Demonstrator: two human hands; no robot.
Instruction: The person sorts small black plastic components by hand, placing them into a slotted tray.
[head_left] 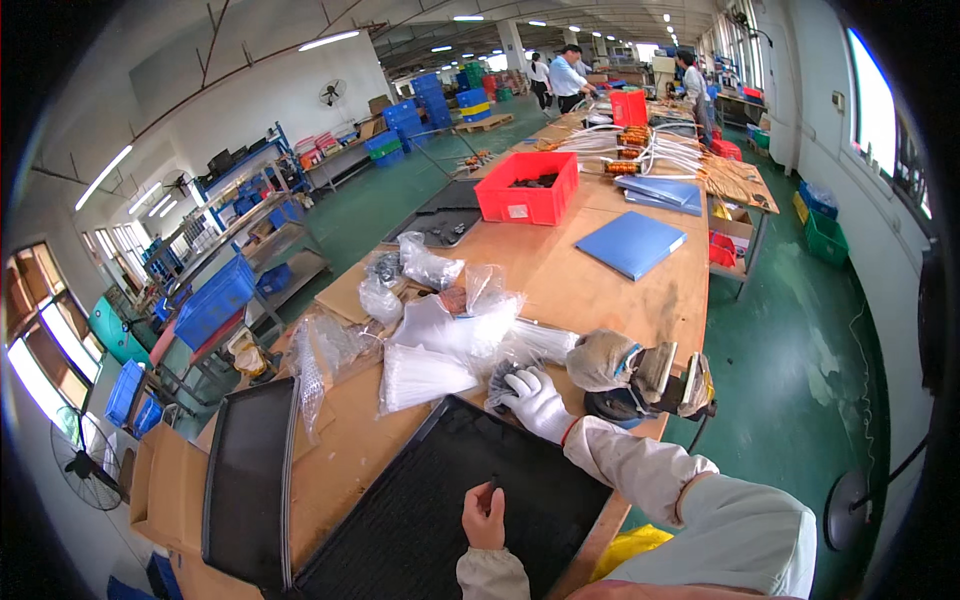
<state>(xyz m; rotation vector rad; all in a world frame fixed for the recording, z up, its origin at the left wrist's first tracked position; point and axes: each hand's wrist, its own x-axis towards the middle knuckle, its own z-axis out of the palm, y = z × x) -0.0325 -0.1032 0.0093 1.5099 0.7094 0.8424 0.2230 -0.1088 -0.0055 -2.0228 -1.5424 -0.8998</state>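
My left hand, bare, is pinched above the large black tray. A small black piece pokes up from between its thumb and finger; its exact kind is too small to make out. My right hand, in a white glove, reaches past the tray's far edge. Its fingers curl over a small clear plastic bag that looks grey and dark inside. Left of that hand lies a fanned bundle of thin white strips, perhaps cable ties. Beyond it are white and clear plastic bags.
A second black tray lies at left beside a cardboard box. Farther along the wooden table stand a red bin with dark pieces and blue folders. A cloth-wrapped device sits by the right edge. People work far off.
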